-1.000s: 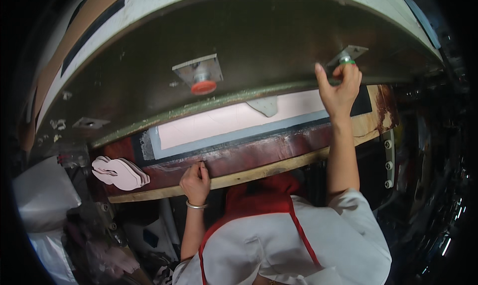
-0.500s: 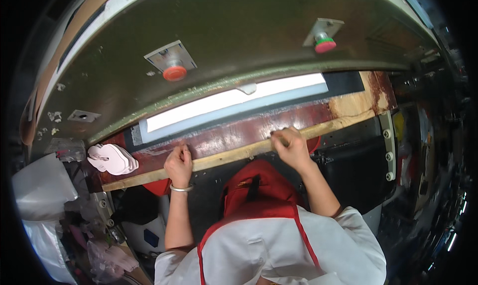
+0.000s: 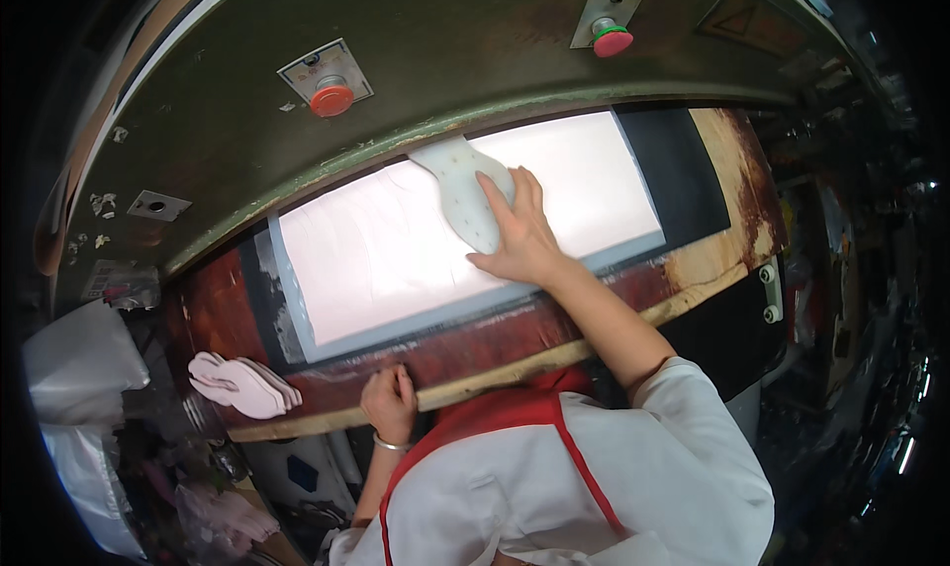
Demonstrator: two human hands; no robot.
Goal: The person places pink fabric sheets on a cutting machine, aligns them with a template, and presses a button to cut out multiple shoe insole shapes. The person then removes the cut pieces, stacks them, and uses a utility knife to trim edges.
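Right hand [image 3: 520,232] is now reaching to frame center; half a second ago it was at the counter [image 3: 213,314] front edge. Fingers are spreading wide, touching the white shaped template [image 3: 457,188]; can't tell if gripping. Template is lying on the pale pink sheet [image 3: 356,259], now showing most of its length below the green panel [image 3: 445,61], previously just a tip. Left hand [image 3: 389,405] is staying at the edge, lower left of center, curling into a loose fist; contents hidden.
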